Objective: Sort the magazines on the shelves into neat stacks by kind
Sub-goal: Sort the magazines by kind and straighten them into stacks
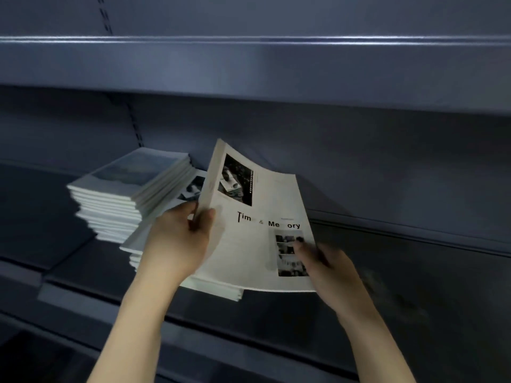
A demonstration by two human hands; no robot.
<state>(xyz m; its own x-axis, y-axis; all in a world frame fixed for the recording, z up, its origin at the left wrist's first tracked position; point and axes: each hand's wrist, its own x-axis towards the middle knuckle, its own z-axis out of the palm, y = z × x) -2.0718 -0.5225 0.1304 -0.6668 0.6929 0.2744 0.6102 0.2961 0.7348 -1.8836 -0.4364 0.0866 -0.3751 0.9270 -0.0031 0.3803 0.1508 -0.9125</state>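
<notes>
Dark grey metal shelf [414, 272]: bare surface to the right, open to reach. Left part taken by tall stack of white magazines [116, 205] and, just beside it, lower white stack [215, 291]. Overhead: grey metal upper shelf [249, 64] limits height.

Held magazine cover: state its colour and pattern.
Off-white magazine cover, black lettering, black-and-white photos; head view.

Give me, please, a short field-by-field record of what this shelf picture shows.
held item: white magazine, cover up, sagging
left hand: pinches its left edge
right hand: grip on its lower right corner
under it: low stack of white magazines
further left: taller stack, blue-grey cover on top
support: dark shelf
</notes>
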